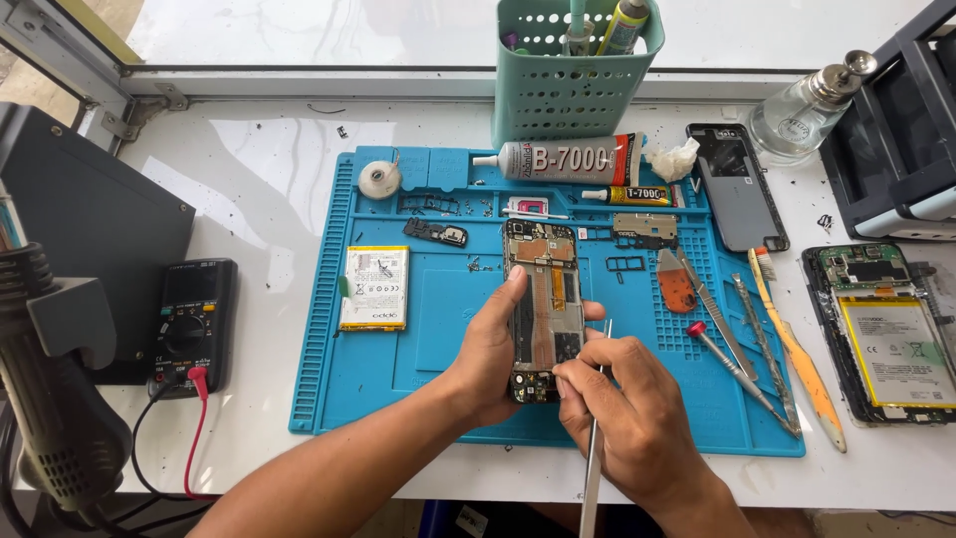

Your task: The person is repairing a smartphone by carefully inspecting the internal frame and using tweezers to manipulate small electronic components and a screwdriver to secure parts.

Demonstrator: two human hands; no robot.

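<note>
Opened phone held tilted above the middle of the blue mat, back cover off, circuit boards showing. Left hand wrapped around its left edge, thumb pressed on the frame near the top. Right hand closed in a pinch on thin metal tweezers, tips resting at the lower right part of the phone, near the small bottom board. Seems the step of working inside the lower area, perhaps lifting or seating a small part or connector; too small to tell exactly which. Next move probably needs a very steady grip from the left and only a light, precise touch with the tips, not slipping on the board.

Removed battery lying flat on the mat at the left. Glue tube at the far edge. More tools at the right, and a second opened phone on the white worktop beyond.
</note>
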